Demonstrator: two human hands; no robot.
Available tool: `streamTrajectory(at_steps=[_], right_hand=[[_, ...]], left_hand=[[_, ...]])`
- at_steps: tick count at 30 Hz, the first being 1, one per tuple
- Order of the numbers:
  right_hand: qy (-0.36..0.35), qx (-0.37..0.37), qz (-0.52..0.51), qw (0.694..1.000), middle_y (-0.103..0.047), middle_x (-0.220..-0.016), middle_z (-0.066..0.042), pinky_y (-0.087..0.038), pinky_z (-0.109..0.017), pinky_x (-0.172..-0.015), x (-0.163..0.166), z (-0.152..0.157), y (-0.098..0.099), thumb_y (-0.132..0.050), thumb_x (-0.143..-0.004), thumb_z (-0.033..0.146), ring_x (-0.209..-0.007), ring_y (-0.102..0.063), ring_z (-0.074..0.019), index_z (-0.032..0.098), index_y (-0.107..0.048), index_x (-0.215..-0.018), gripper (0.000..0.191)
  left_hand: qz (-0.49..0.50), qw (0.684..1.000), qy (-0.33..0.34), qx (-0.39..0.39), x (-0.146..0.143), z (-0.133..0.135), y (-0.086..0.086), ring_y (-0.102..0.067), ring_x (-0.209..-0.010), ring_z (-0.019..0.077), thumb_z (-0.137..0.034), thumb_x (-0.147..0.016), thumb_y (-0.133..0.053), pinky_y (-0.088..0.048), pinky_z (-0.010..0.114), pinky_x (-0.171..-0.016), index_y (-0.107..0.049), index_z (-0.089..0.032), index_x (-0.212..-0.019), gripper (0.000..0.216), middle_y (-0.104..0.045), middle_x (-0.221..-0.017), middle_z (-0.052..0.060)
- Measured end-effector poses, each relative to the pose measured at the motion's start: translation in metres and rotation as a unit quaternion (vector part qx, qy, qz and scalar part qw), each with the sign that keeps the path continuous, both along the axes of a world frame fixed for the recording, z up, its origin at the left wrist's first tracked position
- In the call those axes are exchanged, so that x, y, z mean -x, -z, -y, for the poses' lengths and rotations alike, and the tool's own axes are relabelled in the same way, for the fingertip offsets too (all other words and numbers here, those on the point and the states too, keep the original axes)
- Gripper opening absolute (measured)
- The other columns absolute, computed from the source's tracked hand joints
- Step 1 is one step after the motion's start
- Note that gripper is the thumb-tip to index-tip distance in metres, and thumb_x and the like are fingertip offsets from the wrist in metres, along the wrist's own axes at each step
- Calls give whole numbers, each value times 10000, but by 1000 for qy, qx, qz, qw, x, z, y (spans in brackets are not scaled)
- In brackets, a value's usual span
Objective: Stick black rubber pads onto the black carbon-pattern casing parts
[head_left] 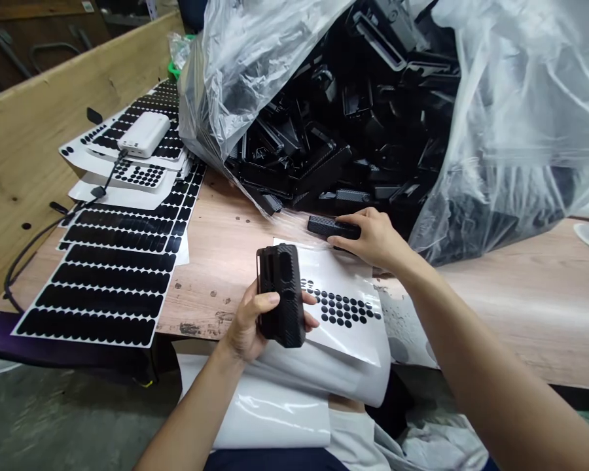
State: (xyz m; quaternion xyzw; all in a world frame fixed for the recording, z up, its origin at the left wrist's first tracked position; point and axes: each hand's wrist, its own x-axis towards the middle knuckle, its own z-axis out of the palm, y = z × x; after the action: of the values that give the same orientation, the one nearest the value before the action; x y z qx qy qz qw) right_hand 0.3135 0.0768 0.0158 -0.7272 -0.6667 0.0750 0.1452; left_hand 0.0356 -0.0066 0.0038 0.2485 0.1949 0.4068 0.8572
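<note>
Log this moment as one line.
left hand: holds black case | right hand: grips black part by bag | sticker sheet: beneath case

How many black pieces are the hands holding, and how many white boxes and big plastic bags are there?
Black pieces: 2, one in the left hand, one gripped by the right hand
White box: 1
Plastic bag: 1
Total: 4

My head camera faces forward and down, close above my left hand [245, 324], right hand [375, 239] and the table [520, 314].
</note>
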Motion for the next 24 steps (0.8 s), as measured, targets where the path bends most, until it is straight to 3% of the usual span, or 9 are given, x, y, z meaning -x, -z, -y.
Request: streamTrajectory(at_steps=[4,7,9,11,13,17,19,22,24], right_hand=[[-27,-57,-73,995,-706,-1141,-129,-536,-508,-973,7,1,-9,-771,-744,419,-1087,-649,-333,206,-733,-992,329],[49,-154,-182,970,-744,-951,-67,-564,-440,-881,24,10,-22,-749,-804,396,-916,-692,-260,232,-690,-875,189],[74,-175,-276,942,-745,-894,-43,-585,-388,-774,38,23,-35,-756,-829,417,-827,-705,-230,242,-668,-882,204],[16,-115,-379,918,-752,-896,-22,-589,-330,-656,51,40,-51,-790,-819,435,-760,-721,-207,252,-638,-995,295],[-110,4,-441,891,-762,-916,-6,-601,-294,-639,61,56,-69,-824,-813,398,-759,-745,-189,260,-610,-1098,381],[-355,243,-376,821,-784,-941,-1,-615,-261,-761,70,72,-99,-764,-895,276,-847,-758,-156,244,-722,-995,113],[-371,240,-328,835,-789,-955,5,-609,-256,-754,72,71,-102,-777,-887,286,-842,-747,-152,254,-753,-1013,132],[-307,109,-302,896,-776,-1098,-38,-624,-313,-801,77,65,-92,-882,-784,377,-918,-737,-192,249,-734,-1159,423],[-267,30,-304,914,-745,-1228,-84,-629,-371,-859,81,63,-83,-906,-750,420,-1025,-724,-232,237,-699,-1264,584]], left_hand=[[-38,999,-13,-20,-1,-1,-2,-703,-601,153,-456,-779,-877,-565,250,-554,-634,-137,-989,452,-735,-930,70],[-29,999,-37,0,-4,-2,-3,-691,-593,152,-554,-817,-839,-575,270,-538,-610,-148,-1016,507,-721,-952,65],[-24,998,-56,25,-6,-2,-4,-709,-650,166,-578,-826,-825,-603,289,-572,-601,-156,-1071,537,-727,-983,70],[-25,996,-69,52,-7,-2,-4,-728,-737,185,-551,-821,-839,-636,319,-640,-598,-166,-1133,551,-731,-1000,63],[-32,994,-72,76,-7,-2,-3,-735,-786,201,-529,-813,-848,-650,345,-681,-594,-180,-1182,568,-736,-987,50],[-64,995,-56,59,-5,-1,-1,-749,-810,229,-539,-827,-817,-628,327,-689,-606,-179,-1224,576,-743,-956,51],[-74,996,-53,22,-4,-1,-2,-752,-817,234,-537,-816,-824,-619,314,-695,-601,-167,-1258,618,-736,-975,56],[-73,997,-17,-16,-1,-2,-4,-747,-710,222,-517,-739,-888,-613,310,-607,-513,-195,-1358,792,-721,-1018,55],[-70,997,8,-22,0,-2,-5,-745,-660,217,-495,-701,-919,-611,306,-562,-450,-228,-1390,875,-720,-1047,60]])
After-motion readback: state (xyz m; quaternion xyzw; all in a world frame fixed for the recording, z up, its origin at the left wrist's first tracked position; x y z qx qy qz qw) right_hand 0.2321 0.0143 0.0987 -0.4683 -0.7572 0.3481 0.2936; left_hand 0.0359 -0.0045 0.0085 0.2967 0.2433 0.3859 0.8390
